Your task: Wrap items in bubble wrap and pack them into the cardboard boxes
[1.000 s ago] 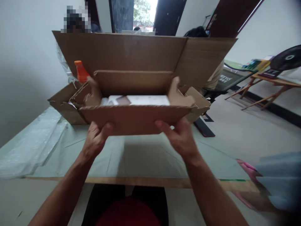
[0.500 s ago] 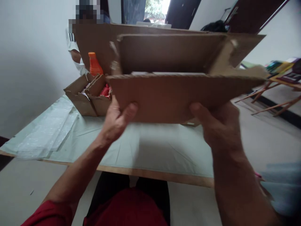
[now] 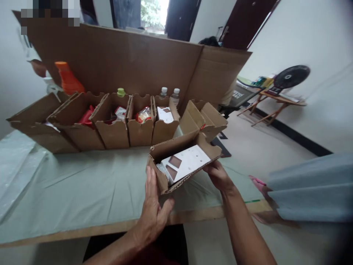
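Observation:
A narrow open-topped cardboard box (image 3: 156,173) is tilted between my hands above the near part of the table. Inside lies a white box with brown diamond shapes (image 3: 187,162), and some clear bubble wrap shows at its left end. My left hand (image 3: 153,206) presses its fingers along the left end of the cardboard box, the thumb spread away. My right hand (image 3: 220,177) grips the right end from below, its fingertips partly hidden under it. Behind, a row of similar cardboard bins (image 3: 116,132) holds packets and another white box (image 3: 165,115).
A tall cardboard screen (image 3: 138,59) stands behind the bins. An orange bottle (image 3: 67,79) and two clear bottles (image 3: 174,96) are near it. Bubble wrap (image 3: 19,173) lies on the left of the table (image 3: 96,191). A person's blue garment (image 3: 311,191) is close at right.
The cardboard box has come down and tipped towards me, so its contents now show. My left hand has shifted to its end. The view has swung right.

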Motion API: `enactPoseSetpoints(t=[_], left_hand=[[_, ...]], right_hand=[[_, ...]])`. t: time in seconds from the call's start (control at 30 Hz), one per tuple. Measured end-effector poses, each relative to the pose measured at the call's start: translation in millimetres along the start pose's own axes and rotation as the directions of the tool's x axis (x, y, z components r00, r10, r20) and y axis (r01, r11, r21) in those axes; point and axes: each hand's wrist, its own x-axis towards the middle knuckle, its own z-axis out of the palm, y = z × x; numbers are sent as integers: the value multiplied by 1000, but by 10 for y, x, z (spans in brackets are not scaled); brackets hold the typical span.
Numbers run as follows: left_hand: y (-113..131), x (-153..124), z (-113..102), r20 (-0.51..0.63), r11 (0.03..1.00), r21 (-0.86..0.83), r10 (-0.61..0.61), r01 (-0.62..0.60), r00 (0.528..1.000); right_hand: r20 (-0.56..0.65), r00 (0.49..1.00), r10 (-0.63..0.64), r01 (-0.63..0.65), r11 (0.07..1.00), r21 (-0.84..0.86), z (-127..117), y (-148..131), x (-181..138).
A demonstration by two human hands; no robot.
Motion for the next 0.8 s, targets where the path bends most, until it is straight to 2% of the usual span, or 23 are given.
enactPoseSetpoints(t=[0.1,0.2,0.33,0.5,0.63,0.8], left_hand=[[-52,0,180,-7,998,54,41,-40,999],[-117,16,304,4,994,82,70,-70,998],[-164,-11,458,44,993,96,68,-72,997],[-145,-61,668,166,984,155,67,-93,984],[-132,-34,800,219,976,165,105,-142,970],[-130,-11,932,232,974,152,128,-166,964]], right_hand=[[-33,999,-36,37,999,29,-123,97,153],[-78,991,-112,115,993,40,-148,152,327],[-164,959,-230,224,973,-58,-31,163,564],[-253,925,-285,237,950,-202,129,158,765],[-280,916,-287,237,951,-199,191,175,863],[-296,893,-338,286,936,-206,218,171,895]])
